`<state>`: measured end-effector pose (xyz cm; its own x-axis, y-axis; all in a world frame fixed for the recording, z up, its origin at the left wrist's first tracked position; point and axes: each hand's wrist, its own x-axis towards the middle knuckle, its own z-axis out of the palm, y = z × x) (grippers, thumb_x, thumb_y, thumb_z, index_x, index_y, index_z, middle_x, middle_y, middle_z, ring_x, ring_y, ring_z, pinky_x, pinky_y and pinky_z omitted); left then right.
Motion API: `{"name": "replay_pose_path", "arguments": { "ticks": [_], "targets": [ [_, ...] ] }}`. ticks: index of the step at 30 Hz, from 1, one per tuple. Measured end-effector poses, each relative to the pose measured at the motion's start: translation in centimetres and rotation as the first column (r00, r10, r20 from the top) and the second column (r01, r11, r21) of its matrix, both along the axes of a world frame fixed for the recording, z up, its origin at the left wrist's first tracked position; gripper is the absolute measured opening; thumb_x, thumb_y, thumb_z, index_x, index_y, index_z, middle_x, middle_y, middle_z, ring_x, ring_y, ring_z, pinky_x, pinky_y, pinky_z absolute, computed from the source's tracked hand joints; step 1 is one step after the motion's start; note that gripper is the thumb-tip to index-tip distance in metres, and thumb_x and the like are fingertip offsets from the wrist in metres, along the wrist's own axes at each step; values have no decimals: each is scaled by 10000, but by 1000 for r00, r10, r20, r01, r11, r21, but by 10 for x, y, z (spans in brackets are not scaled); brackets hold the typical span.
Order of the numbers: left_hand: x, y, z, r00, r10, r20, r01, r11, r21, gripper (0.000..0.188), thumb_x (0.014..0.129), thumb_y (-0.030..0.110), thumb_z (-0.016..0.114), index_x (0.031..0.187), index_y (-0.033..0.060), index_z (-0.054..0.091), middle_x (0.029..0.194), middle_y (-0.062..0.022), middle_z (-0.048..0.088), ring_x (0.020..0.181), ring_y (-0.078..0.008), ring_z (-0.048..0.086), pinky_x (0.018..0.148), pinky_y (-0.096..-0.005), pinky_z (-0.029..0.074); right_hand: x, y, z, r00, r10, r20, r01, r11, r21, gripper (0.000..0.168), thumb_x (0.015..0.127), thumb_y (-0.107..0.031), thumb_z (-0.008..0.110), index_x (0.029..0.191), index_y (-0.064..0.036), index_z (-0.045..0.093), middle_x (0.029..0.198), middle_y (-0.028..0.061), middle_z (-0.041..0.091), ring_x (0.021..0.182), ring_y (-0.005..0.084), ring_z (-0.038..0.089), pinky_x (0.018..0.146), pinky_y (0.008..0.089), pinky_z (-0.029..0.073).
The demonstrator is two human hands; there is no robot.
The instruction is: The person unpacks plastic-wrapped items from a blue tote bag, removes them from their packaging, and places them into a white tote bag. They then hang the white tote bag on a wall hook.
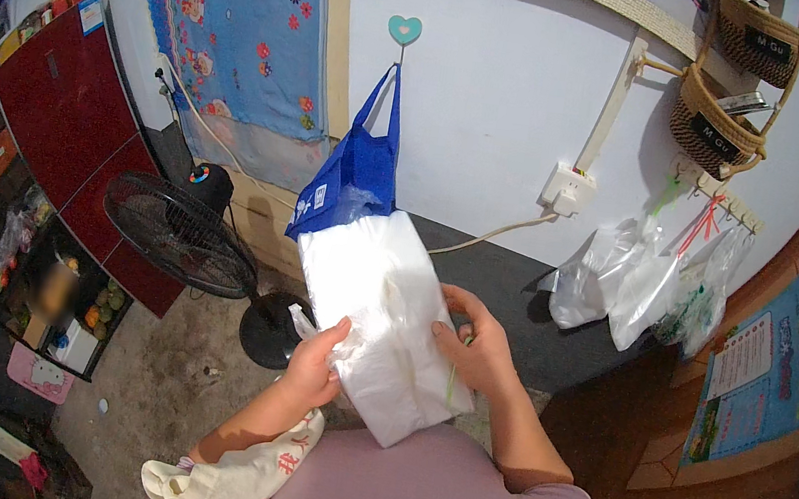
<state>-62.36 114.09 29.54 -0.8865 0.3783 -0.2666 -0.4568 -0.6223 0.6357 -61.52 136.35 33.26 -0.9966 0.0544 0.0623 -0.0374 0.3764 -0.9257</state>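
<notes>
A thick stack of white translucent plastic bags (399, 310) lies across both hands in front of my body. My left hand (315, 363) grips its left edge, thumb on top. At the right edge, my right hand (475, 339) has its thumb and fingers bent against the bags, with a thin green strip (451, 383) hanging below it. A cream cloth bag (240, 482) with red writing hangs over my left forearm. Just beyond the stack, a blue cloth bag (359, 180) hangs from a heart-shaped wall hook (404, 30).
A black floor fan (178, 232) stands at the left, near a dark red refrigerator (72, 93) and shelves of goods. At the right, plastic bags (645, 282) hang from a hook rail below woven baskets (718, 132). A plugged wall socket (568, 190) trails a cable. A wooden door (592, 456) is at lower right.
</notes>
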Motion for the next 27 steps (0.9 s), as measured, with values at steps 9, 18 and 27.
{"name": "replay_pose_path", "arguments": {
  "ticks": [9,18,27],
  "targets": [
    [-3,-6,-20,998,46,-33,-47,998,-37,376,959,293,507,1196,5,554,1005,-68,663,559,-86,496,466,-209,339,-2,-16,-14,978,177,-113,-179,984,-6,338,863,-236,674,1130,-32,634,1014,140,675,866,258,655,773,356,512],
    [0,-11,-16,996,84,-28,-87,988,-124,346,936,293,570,1148,19,577,1036,-29,644,694,-51,564,435,-175,296,-33,8,-27,977,-176,-124,146,965,-220,218,908,-201,643,1057,-44,673,888,46,679,784,106,598,717,277,482],
    [-17,-10,-5,997,35,63,-6,912,-411,354,925,280,600,1198,61,547,1008,-14,620,755,-46,533,521,-190,340,-57,45,31,978,-146,-148,13,755,-656,181,908,-160,645,989,1,662,840,35,667,709,84,591,653,234,472]
  ]
}}
